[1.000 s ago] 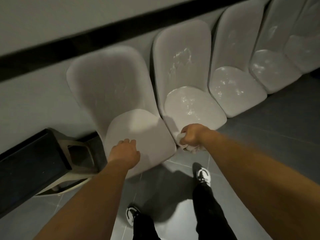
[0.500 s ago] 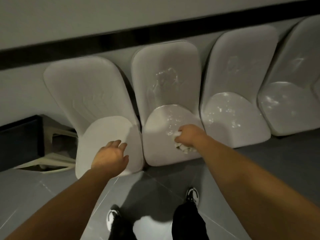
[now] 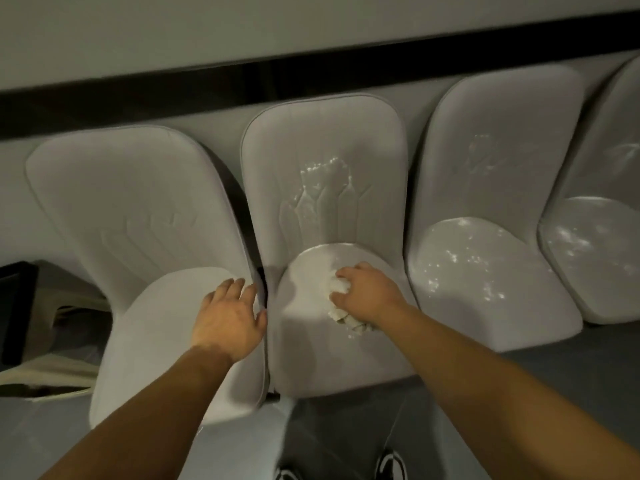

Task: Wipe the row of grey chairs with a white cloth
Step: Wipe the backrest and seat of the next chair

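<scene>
Right hand (image 3: 367,299) fingers curled round bunched white cloth (image 3: 341,288), pressed mid-seat on second grey chair (image 3: 322,188); cloth's long axis runs back-to-front; bare seat lies left of it; left hand (image 3: 228,317) flat, fingers straight, on leftmost chair (image 3: 131,209), at its right edge.

What is covered or cropped

The crumpled white cloth (image 3: 337,288) is mostly covered by the right hand (image 3: 367,293) gripping it; only folds at the hand's 9 and 6 o'clock show. The frame cuts the fourth grey moulded chair (image 3: 595,244) at 3 o'clock, a dark box (image 3: 15,306) at 9 o'clock, and the black-and-white shoes (image 3: 393,460) at 6 o'clock, toes only.
</scene>
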